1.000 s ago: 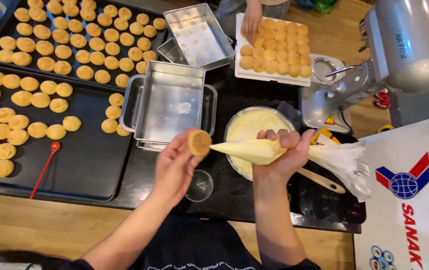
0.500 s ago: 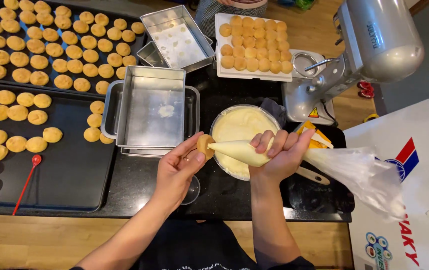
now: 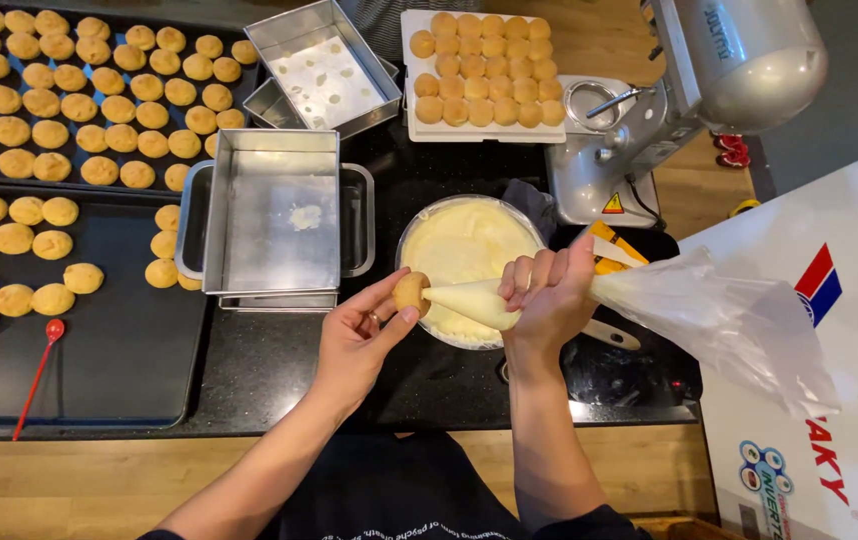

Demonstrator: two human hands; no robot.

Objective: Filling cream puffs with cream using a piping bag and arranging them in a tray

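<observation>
My left hand (image 3: pixel 357 335) pinches a small round golden puff (image 3: pixel 410 293) between thumb and fingers. My right hand (image 3: pixel 547 295) squeezes a clear piping bag (image 3: pixel 649 300) filled with pale cream, and its tip is pressed into the puff. Both hands hover over the near rim of a bowl of cream (image 3: pixel 464 245) on the black counter.
Black trays (image 3: pixel 119 350) with several puffs lie at left, a red-tipped stick (image 3: pixel 41 368) on the near one. Stacked metal pans (image 3: pixel 279 220) sit in the centre, another pan (image 3: pixel 324 65) behind. A white tray of puffs (image 3: pixel 484 70), a stand mixer (image 3: pixel 709 80) and a white chest (image 3: pixel 829 330) are at right.
My left hand brought the puff down from in front of me to the piping tip. The tip now sits in the puff, and the view shifted slightly right.
</observation>
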